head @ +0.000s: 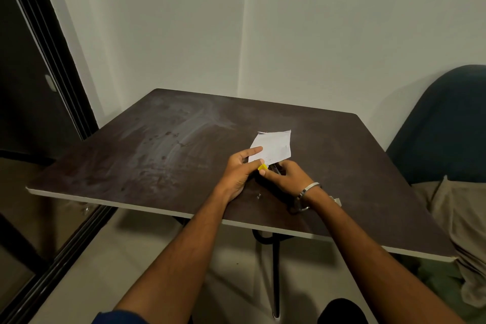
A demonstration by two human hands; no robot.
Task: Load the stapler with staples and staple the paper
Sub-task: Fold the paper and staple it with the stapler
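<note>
head view: both hands meet at near edge of paper [273,146], on dark table [157,144]. left hand [240,171] – fingers curled on small yellow stapler [263,167], index finger stretched flat over paper. right hand [285,179] closed around stapler's metal part, mostly hidden. judged step: loading or closing magazine – cannot tell if staples are inside. small staple bits [259,195] lie loose on table near wrists. next move calls for paper corner pushed between stapler arms, then firm press. no containers visible.
</note>
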